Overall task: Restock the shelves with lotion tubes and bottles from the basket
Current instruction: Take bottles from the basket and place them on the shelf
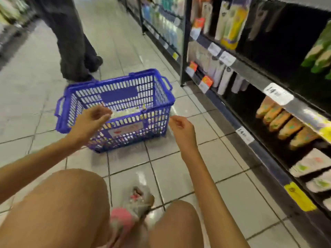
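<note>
Blue plastic basket [125, 81] on a pale tiled floor [44, 83], with both hands at its near side. The left hand [93, 120] hovers over the near left rim, palm turned inward and fingers loosely curled, holding nothing. The right hand [180, 129] hangs just beside the near right corner, apart from the basket; its fingers are loosely bent, the thumb is close to the forefinger, and nothing is held. Both forearms reach forward from the lower edge of the view, over bare knees [62, 203] bent in a crouch and a sandalled foot [136, 199] between them. Pale packages [129, 111] lie in the bottom of the basket, just ahead of the left fingertips and too blurred to identify. Dark shelves [254, 76] run along the right side, close to the right hand. They carry white tubes [223, 79] towards the far end, a row of orange tubes [279, 122] nearer, and price tags [277, 93] on the front edges. Beyond the basket stand another person's legs [71, 42] in dark trousers.
</note>
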Demonstrator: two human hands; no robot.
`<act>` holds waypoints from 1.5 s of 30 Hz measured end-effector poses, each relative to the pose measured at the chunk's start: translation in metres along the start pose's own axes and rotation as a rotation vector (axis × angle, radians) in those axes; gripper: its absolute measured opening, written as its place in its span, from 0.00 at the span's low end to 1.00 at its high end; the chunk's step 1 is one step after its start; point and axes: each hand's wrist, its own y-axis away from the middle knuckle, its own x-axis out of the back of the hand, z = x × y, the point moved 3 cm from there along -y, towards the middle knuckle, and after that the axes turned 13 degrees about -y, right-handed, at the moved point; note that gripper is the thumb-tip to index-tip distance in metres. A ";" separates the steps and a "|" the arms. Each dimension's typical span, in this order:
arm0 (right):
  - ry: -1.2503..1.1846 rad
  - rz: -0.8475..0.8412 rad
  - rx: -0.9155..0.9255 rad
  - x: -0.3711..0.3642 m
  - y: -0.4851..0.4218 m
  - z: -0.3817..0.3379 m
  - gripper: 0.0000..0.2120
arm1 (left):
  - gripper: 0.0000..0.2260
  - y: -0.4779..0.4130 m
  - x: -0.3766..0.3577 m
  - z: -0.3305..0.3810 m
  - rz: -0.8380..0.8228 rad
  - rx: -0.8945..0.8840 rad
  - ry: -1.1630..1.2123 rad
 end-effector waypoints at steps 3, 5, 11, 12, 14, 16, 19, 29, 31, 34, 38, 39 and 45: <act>0.052 -0.039 -0.027 -0.027 -0.018 0.002 0.11 | 0.09 -0.023 0.014 -0.017 0.087 0.100 0.058; 0.117 -0.071 -0.004 -0.041 -0.040 0.002 0.10 | 0.10 -0.044 0.018 -0.025 0.128 0.159 0.109; 0.173 -0.139 0.001 -0.084 -0.121 0.022 0.10 | 0.09 -0.106 -0.009 -0.075 0.158 0.288 0.093; 0.168 -0.145 -0.013 -0.091 -0.139 0.029 0.09 | 0.09 -0.117 -0.017 -0.086 0.150 0.310 0.074; 0.166 -0.158 -0.026 -0.107 -0.178 0.045 0.06 | 0.08 -0.139 -0.030 -0.112 0.137 0.344 0.028; 0.194 -0.188 -0.051 -0.125 -0.218 0.065 0.05 | 0.08 -0.159 -0.043 -0.143 0.136 0.384 -0.013; 0.239 -0.276 -0.190 -0.151 -0.261 0.101 0.06 | 0.09 -0.177 -0.057 -0.187 0.098 0.490 -0.085; 0.281 -0.348 -0.536 -0.197 -0.331 0.159 0.08 | 0.09 -0.221 -0.104 -0.218 -0.010 0.638 0.001; 0.274 -0.322 -0.537 -0.187 -0.341 0.154 0.08 | 0.10 -0.214 -0.100 -0.230 0.015 0.695 -0.023; 0.492 -0.281 -0.427 -0.156 -0.356 0.138 0.10 | 0.08 -0.204 -0.091 -0.237 0.073 0.717 -0.028; 0.848 -0.373 -0.585 -0.115 -0.336 0.140 0.09 | 0.06 -0.208 -0.109 -0.195 -0.007 0.542 0.156; 0.929 -0.412 -0.666 -0.108 -0.329 0.146 0.07 | 0.07 -0.211 -0.120 -0.184 -0.073 0.514 0.179; 0.718 -0.362 -1.129 -0.117 -0.293 0.174 0.10 | 0.08 -0.220 -0.173 -0.160 -0.304 0.624 0.072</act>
